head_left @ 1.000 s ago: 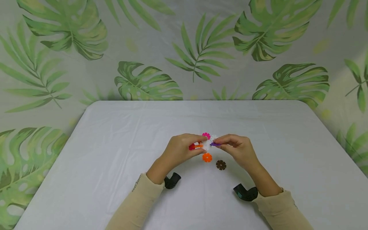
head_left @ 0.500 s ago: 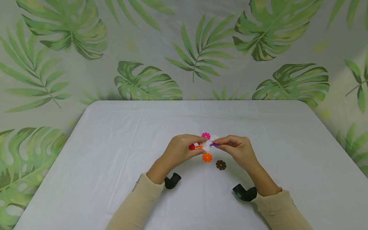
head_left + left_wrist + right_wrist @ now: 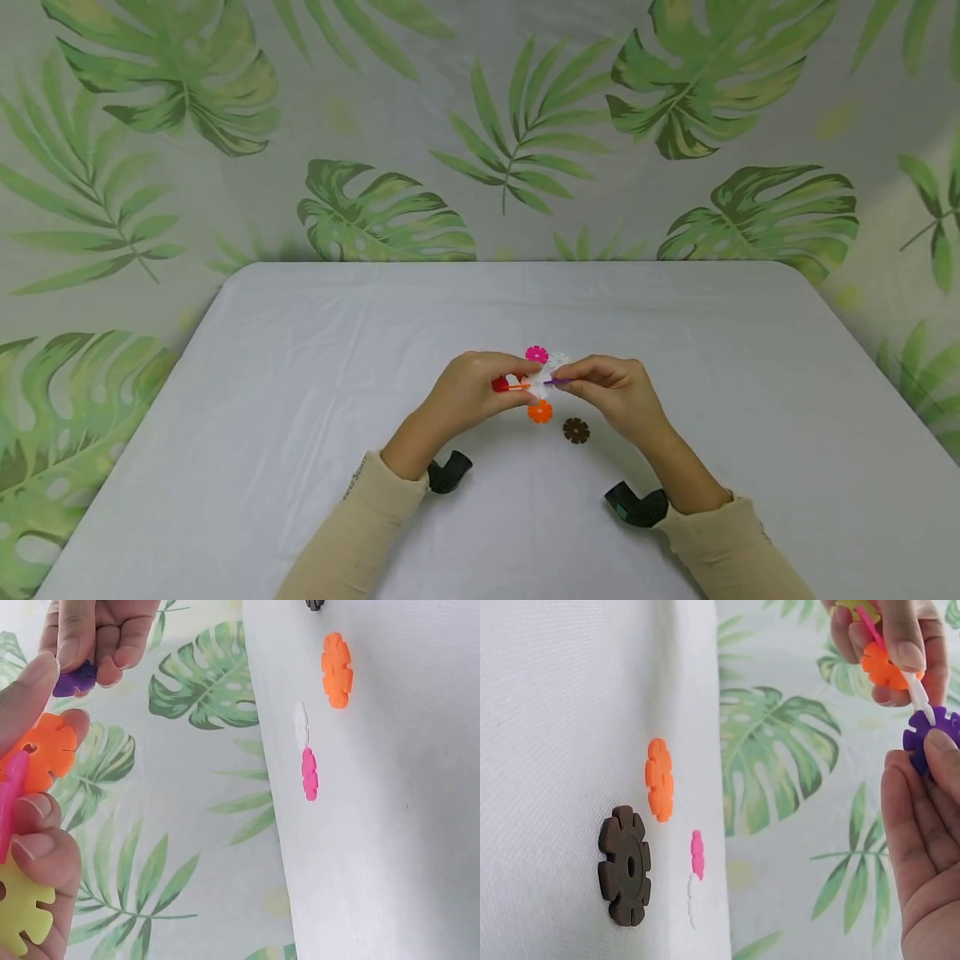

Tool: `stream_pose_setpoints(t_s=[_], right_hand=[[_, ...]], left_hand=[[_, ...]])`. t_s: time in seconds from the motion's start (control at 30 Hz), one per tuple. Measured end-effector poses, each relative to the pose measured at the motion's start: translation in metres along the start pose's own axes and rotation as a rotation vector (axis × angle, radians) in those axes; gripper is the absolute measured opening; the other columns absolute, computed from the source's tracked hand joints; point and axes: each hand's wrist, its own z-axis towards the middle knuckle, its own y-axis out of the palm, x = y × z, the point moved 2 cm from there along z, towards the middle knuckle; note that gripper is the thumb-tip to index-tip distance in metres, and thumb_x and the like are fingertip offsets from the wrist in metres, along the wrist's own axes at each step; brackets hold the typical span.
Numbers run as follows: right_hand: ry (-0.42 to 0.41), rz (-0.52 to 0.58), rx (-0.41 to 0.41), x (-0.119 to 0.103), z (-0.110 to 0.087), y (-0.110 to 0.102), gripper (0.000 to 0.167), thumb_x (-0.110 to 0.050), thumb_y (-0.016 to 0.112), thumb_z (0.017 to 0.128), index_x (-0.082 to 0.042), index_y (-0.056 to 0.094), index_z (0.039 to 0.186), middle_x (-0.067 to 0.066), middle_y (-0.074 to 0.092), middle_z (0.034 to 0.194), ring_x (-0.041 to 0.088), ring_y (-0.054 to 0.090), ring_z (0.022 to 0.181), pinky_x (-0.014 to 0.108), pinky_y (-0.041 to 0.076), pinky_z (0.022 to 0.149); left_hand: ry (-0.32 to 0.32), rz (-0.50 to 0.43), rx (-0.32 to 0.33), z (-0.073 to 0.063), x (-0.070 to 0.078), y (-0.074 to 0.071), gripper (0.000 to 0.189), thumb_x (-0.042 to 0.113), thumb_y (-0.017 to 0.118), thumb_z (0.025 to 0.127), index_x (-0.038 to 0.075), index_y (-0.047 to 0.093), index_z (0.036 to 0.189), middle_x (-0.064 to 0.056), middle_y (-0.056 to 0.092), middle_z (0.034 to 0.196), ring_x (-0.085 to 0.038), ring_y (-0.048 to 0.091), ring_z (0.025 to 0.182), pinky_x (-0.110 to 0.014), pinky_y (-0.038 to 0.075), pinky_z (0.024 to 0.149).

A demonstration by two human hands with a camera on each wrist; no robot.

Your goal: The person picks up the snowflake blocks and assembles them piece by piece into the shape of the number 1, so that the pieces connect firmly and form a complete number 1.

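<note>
My left hand (image 3: 483, 383) grips a chain of notched plastic discs. In the left wrist view, the chain shows a yellow disc (image 3: 26, 911), a pink disc (image 3: 9, 814) and an orange disc (image 3: 56, 746). A white disc (image 3: 918, 694) stands edge-on at its end in the right wrist view. Between thumb and fingers, my right hand (image 3: 618, 392) pinches a purple disc (image 3: 913, 741). The purple disc's rim overlaps the white disc's end there, notch against edge. My left thumb and fingers partly hide the orange and white discs.
Loose discs lie on the white-covered table (image 3: 300, 417): orange (image 3: 540, 412), brown (image 3: 576, 431), pink (image 3: 536, 355) and white (image 3: 559, 359). They lie below and just beyond the hands. Black wrist devices show beside the left sleeve (image 3: 382, 508) and right sleeve (image 3: 727, 542). A leaf-patterned cloth hangs behind.
My right hand has shifted slightly left and down, bringing the purple disc further toward the white disc. My left hand keeps its hold almost in place. The loose discs have not moved.
</note>
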Motion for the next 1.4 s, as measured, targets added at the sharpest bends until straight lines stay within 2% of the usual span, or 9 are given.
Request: stream_pose_setpoints(t_s=[0.27,0.57,0.73,0.9,1.27,1.4], right_hand=[[0.008,0.000,0.000,0.0019,-0.0004,0.0009,0.016,0.020,0.060,0.074,0.011,0.064,0.086,0.012,0.067,0.089,0.020,0.064,0.084,0.032,0.050,0.073],[0.012,-0.049,0.004,0.0053,0.0002,0.0009,0.018,0.015,0.062,0.075,0.007,0.065,0.090,0.017,0.065,0.089,0.019,0.063,0.085,0.031,0.049,0.073],[0.011,-0.084,0.000,0.0057,-0.0001,0.0009,0.018,0.012,0.062,0.077,0.006,0.064,0.095,0.017,0.065,0.093,0.019,0.062,0.087,0.030,0.049,0.075],[0.006,-0.045,-0.009,0.0055,-0.0004,0.0011,0.017,0.009,0.061,0.080,0.007,0.063,0.097,0.018,0.064,0.095,0.020,0.062,0.088,0.031,0.049,0.076],[-0.013,-0.056,0.008,0.0046,-0.0004,0.0018,0.025,0.019,0.058,0.076,0.008,0.061,0.098,0.017,0.062,0.093,0.019,0.063,0.085,0.031,0.049,0.075],[-0.015,-0.054,0.017,0.0031,0.0001,0.0029,0.022,0.017,0.059,0.076,0.008,0.061,0.097,0.017,0.061,0.092,0.019,0.063,0.083,0.031,0.049,0.074]], left_hand=[[-0.036,0.028,-0.024,-0.0016,-0.0016,-0.0007,0.038,0.018,0.080,0.067,0.008,0.068,0.102,0.002,0.066,0.085,-0.007,0.054,0.068,-0.015,0.039,0.057],[-0.090,0.108,-0.094,-0.0007,-0.0053,-0.0029,0.039,0.027,0.076,0.072,0.014,0.066,0.107,0.006,0.065,0.090,-0.006,0.056,0.079,-0.016,0.043,0.064],[-0.065,0.128,-0.072,-0.0005,-0.0056,-0.0056,0.041,0.028,0.077,0.070,0.013,0.066,0.107,0.005,0.066,0.090,-0.006,0.057,0.078,-0.018,0.044,0.067],[-0.023,0.152,-0.049,0.0002,-0.0063,-0.0069,0.040,0.029,0.077,0.071,0.012,0.067,0.106,0.005,0.066,0.090,-0.006,0.059,0.080,-0.021,0.043,0.075],[0.006,0.151,-0.079,0.0018,-0.0043,-0.0045,0.037,0.025,0.074,0.074,0.008,0.066,0.106,0.000,0.066,0.097,-0.009,0.061,0.088,-0.025,0.045,0.078],[0.022,0.134,-0.082,0.0023,-0.0031,-0.0034,0.035,0.021,0.074,0.075,0.007,0.066,0.106,0.000,0.066,0.100,-0.009,0.060,0.091,-0.023,0.045,0.079]])
